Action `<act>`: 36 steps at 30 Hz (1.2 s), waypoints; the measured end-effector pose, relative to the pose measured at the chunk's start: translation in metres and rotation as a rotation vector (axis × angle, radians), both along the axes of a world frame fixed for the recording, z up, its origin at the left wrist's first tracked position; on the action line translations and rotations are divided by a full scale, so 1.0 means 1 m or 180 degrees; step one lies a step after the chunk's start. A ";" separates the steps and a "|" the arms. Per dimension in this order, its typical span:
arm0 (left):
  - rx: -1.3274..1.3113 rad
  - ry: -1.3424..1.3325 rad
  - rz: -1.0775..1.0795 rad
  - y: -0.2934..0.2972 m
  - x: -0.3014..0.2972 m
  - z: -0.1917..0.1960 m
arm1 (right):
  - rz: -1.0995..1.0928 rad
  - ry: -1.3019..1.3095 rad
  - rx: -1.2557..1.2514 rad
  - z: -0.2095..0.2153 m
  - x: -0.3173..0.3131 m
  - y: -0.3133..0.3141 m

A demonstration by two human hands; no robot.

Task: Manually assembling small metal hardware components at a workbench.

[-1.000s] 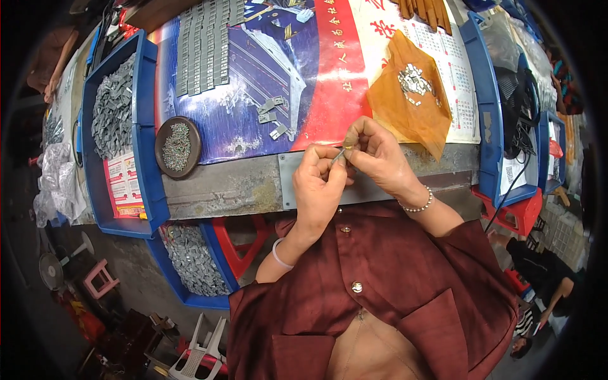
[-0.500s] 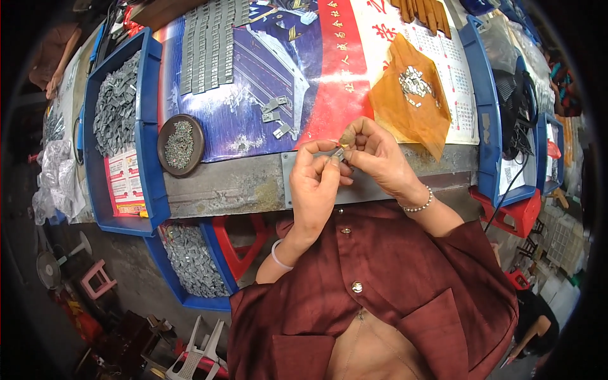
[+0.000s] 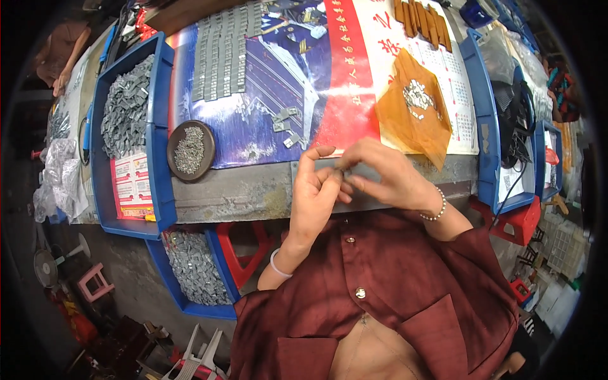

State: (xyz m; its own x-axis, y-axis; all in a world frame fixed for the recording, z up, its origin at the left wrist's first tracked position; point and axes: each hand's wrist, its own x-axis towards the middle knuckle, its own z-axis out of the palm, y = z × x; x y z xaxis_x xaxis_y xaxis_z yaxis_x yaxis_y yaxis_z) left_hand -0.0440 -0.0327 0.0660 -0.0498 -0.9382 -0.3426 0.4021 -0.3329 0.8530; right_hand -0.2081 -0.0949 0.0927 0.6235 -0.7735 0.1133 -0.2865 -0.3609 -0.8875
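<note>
1. Small grey piece (image 3: 339, 171) is held above the near edge of the surface (image 3: 240, 197), in front of the maroon shirt (image 3: 380, 266); its shape is mostly hidden by fingers.
2. By the left hand (image 3: 314, 195) the piece is pinched between thumb and curled fingers, the index finger raised apart.
3. The right hand (image 3: 398, 183) is bent over the piece, its fingers loosely curled and blurred; whether anything is gripped by it cannot be told.
4. Long blue bin (image 3: 163, 126), left: its far part is heaped with grey parts (image 3: 126, 107); its near part is lined by a red-and-white printed sheet (image 3: 133, 183).
5. Round brown dish (image 3: 172, 161), just right of that bin: tiny metallic bits (image 3: 190, 151) are contained.
6. Lower blue bin (image 3: 206, 309), below the surface's edge: filled with grey parts, a red stool (image 3: 247, 269) beside it.
7. Right blue bin (image 3: 486, 142): black material (image 3: 516, 107) and white paper (image 3: 510, 183) are held inside.
8. Amber sheet (image 3: 394, 117): a small pile of pale metal pieces (image 3: 417, 95) is carried.
</note>
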 end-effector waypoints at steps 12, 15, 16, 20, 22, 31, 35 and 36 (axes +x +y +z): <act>-0.1406 -0.0475 0.1013 -0.002 0.064 0.057 | 0.0243 0.0274 -0.0697 0.020 0.049 -0.073; -0.2497 -0.0229 0.1256 0.005 0.083 0.105 | -0.0106 0.0440 -0.0906 -0.010 0.067 -0.127; -0.2971 -0.0487 0.1218 0.012 0.095 0.131 | -0.0132 0.0450 -0.0957 -0.016 0.080 -0.142; -0.2561 0.1364 -0.0514 0.016 0.123 0.209 | -0.0263 0.0649 -0.1308 -0.056 0.115 -0.191; -0.2728 0.1301 -0.0256 0.020 0.125 0.210 | -0.0249 0.0655 -0.1494 -0.065 0.133 -0.203; -0.4260 0.1165 0.1189 0.020 0.116 0.196 | -0.0602 0.0564 -0.1944 -0.086 0.153 -0.225; -0.4755 0.0709 0.1979 0.034 0.101 0.187 | -0.0683 0.0443 -0.2016 -0.087 0.153 -0.224; -0.3556 0.0847 0.1115 0.047 0.108 0.192 | -0.0719 0.0451 -0.1987 -0.090 0.148 -0.226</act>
